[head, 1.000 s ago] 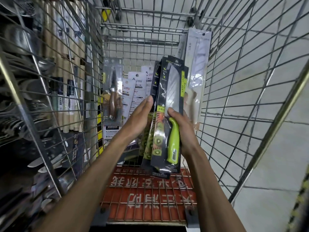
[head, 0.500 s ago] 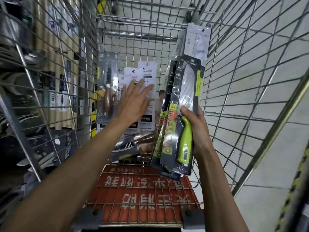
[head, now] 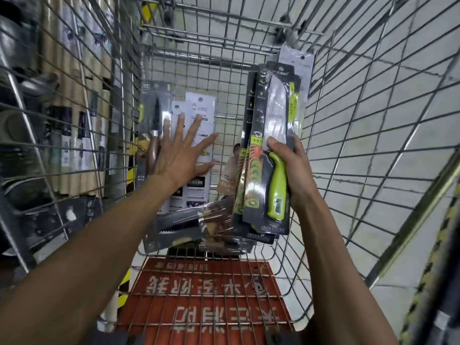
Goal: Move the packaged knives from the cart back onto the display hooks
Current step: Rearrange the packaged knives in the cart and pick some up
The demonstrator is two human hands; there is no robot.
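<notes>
I look down into a wire shopping cart (head: 353, 150). My right hand (head: 291, 168) grips a stack of packaged knives (head: 271, 135) upright; the front pack has a green handle and black card. My left hand (head: 181, 150) reaches forward with fingers spread and straight, over white-carded packs (head: 199, 108) that lean on the cart's far wall. Whether it touches them I cannot tell. A wood-handled serrated knife pack (head: 154, 115) stands just left of that hand. More packs (head: 179, 230) lie flat on the cart floor below.
A red plastic child-seat flap (head: 206, 295) with white characters lies at the near end of the cart. Outside the left cart wall, shelving (head: 49, 120) holds utensils and wooden items. Grey tiled floor (head: 398, 70) shows through the right wall.
My left hand let go of the stack and moved left and forward to the white packs, fingers spreading. My right hand kept the stack and shifted it right.
</notes>
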